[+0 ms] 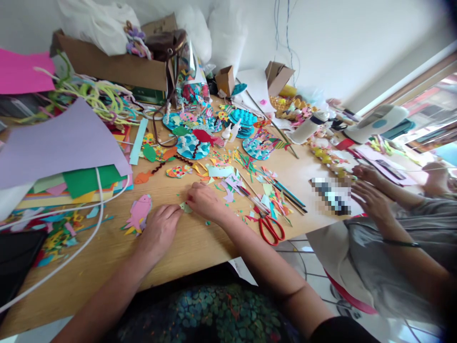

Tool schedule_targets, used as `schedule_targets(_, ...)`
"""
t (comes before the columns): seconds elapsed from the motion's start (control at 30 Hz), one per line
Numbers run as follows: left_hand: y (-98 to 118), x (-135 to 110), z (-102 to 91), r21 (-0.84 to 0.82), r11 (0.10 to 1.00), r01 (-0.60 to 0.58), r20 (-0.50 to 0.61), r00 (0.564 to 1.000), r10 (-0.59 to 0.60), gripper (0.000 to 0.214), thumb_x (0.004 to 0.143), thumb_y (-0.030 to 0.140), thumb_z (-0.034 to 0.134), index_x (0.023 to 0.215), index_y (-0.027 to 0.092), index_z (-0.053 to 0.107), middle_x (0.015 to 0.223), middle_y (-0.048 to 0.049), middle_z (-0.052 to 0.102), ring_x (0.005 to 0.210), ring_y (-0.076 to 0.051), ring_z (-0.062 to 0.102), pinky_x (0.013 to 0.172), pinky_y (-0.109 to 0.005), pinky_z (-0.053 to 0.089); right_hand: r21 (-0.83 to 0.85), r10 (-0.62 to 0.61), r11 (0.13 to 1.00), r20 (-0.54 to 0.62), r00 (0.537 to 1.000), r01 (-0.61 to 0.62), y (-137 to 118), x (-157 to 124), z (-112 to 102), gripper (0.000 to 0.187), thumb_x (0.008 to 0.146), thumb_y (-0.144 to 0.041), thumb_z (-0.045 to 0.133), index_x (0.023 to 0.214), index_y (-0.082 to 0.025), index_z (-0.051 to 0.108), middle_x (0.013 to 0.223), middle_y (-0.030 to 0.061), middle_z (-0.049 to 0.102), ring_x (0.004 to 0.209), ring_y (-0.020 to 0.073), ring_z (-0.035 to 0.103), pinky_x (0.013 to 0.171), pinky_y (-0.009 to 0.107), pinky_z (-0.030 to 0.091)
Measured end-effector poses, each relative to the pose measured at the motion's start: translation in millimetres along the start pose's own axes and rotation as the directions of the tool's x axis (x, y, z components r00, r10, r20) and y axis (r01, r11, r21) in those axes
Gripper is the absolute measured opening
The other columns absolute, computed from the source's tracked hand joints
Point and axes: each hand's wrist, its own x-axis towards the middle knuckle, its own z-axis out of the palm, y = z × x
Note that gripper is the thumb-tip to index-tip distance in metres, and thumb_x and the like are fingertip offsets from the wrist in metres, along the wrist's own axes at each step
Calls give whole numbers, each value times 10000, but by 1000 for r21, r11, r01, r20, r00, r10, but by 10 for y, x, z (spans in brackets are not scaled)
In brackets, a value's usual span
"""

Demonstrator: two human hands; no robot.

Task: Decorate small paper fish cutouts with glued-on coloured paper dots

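Note:
My left hand rests on the wooden table with its fingers bent and pressed together. Its fingertips meet the left edge of a small pale green paper piece. From the other side my right hand has its fingers curled in a pinch at the same piece, hiding part of it. Just left of my left hand lies a pink paper fish with colored fins. Beyond my hands are an orange paper fish and a dotted paper fish. Red-handled scissors lie right of my right forearm.
Colored paper scraps and pencils are strewn to the right. White glue bottles stand among blue wave-patterned discs. Purple paper sheets and a white cable occupy the left. Another person's hands are at the right.

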Motion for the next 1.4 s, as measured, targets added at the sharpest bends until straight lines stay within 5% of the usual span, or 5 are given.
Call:
schedule_targets(0.93, 25, 9, -20, 14, 1000, 20, 1, 1000, -20, 314, 793, 63, 368, 927, 168, 632, 939, -97, 652, 868, -226, 577, 767, -392, 492, -6, -2, 1000, -29, 1000, 2, 7, 30, 23, 153, 794, -191, 505, 833, -151, 648, 868, 66, 605, 813, 164, 534, 745, 259, 377)
schedule_targets(1.4, 10, 7, -21, 25, 1000, 3, -3, 1000, -2, 305, 795, 82, 367, 927, 166, 629, 954, -94, 655, 873, -226, 581, 755, -384, 499, 71, -18, 997, 7, 1000, 17, -12, -112, -149, 219, 833, -168, 486, 897, -190, 695, 882, 57, 604, 872, 156, 534, 757, 240, 375)
